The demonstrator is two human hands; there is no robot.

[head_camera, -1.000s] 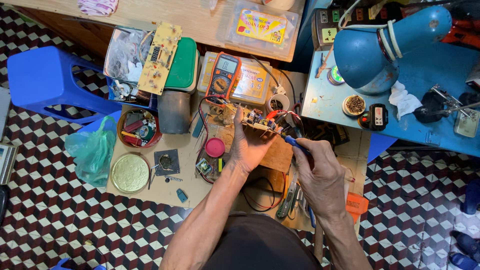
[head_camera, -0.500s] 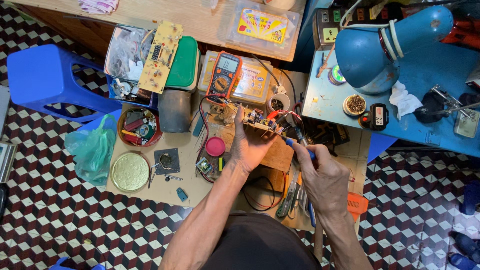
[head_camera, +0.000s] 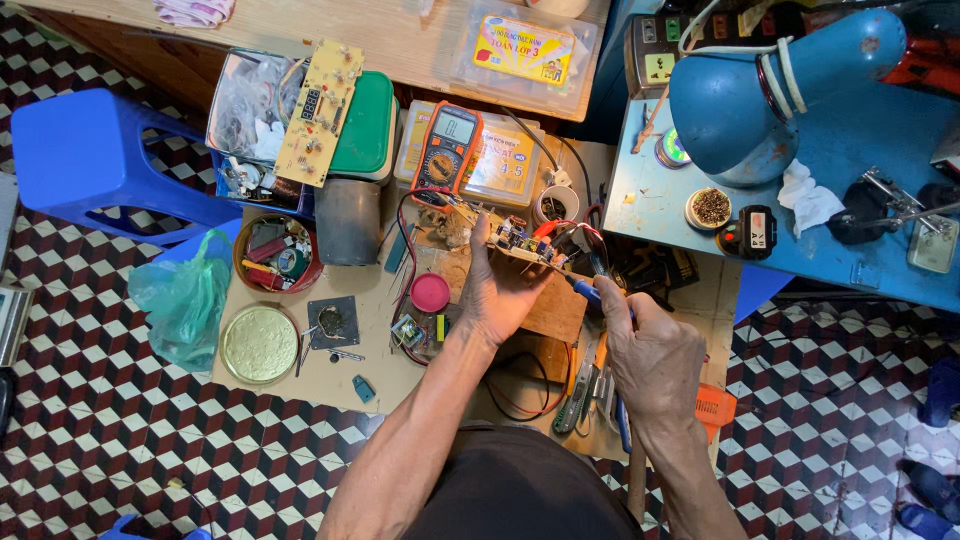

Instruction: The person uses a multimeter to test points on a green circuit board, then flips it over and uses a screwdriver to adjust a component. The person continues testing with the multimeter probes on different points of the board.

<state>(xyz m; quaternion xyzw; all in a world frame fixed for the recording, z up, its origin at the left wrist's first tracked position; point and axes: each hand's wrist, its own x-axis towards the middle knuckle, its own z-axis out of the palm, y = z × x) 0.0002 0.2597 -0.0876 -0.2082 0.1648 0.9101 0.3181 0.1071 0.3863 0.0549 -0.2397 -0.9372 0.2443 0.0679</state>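
My left hand point(head_camera: 503, 290) grips a small circuit board point(head_camera: 532, 245) with red and black wires, holding it above a brown work board on the floor. My right hand point(head_camera: 650, 350) is closed around a blue-handled tool point(head_camera: 592, 292) whose tip points at the board's right end. An orange and black multimeter point(head_camera: 447, 148) lies just behind the circuit board, its leads running toward it.
A blue lamp point(head_camera: 765, 85) sits on a blue table at right. A blue stool point(head_camera: 85, 160) stands at left. Near it are a green bag point(head_camera: 185, 300), a round gold tin lid point(head_camera: 259, 344), a red bowl of parts point(head_camera: 276, 253), a pink cap point(head_camera: 430, 293) and pliers point(head_camera: 575, 395).
My right hand has shifted slightly lower and to the right with the blue-handled tool. The left hand keeps the circuit board nearly still.
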